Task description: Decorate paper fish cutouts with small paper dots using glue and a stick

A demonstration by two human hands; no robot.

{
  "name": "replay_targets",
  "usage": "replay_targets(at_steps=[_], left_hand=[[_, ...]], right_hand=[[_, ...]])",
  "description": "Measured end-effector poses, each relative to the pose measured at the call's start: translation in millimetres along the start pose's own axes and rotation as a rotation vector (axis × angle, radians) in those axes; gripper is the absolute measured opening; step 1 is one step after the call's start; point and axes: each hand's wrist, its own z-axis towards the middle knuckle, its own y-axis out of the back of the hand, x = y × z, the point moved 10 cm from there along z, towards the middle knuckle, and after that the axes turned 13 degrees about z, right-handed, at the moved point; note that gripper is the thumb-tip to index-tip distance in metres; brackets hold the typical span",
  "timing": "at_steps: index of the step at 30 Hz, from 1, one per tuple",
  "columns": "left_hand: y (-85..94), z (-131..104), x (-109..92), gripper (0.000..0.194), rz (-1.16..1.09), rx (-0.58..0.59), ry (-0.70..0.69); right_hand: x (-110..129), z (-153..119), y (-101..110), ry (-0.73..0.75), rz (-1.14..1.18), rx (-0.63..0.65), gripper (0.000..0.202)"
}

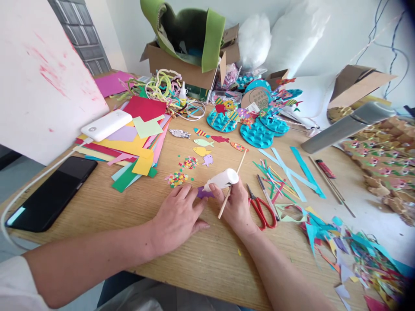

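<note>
Two forearms [97, 248] cross the lower frame; at center, the left hand [178, 216], fingers loosely spread, steadies one purple paper piece [204, 193] while the right hand's [239, 207] fingers clasp one white bottle [223, 179] and one stick [224, 206]. Overly hard squeezing could flood the paper. Seven paper fish [219, 139] lie above, one pair of scissors [256, 202] right.
</note>
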Motion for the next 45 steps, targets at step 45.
replay_targets(at_steps=[45], left_hand=[[3.3,0,0,0.06,-0.006,-0.027,0.009]], right_hand=[[3,0,-5,0.039,-0.053,0.008,0.02]])
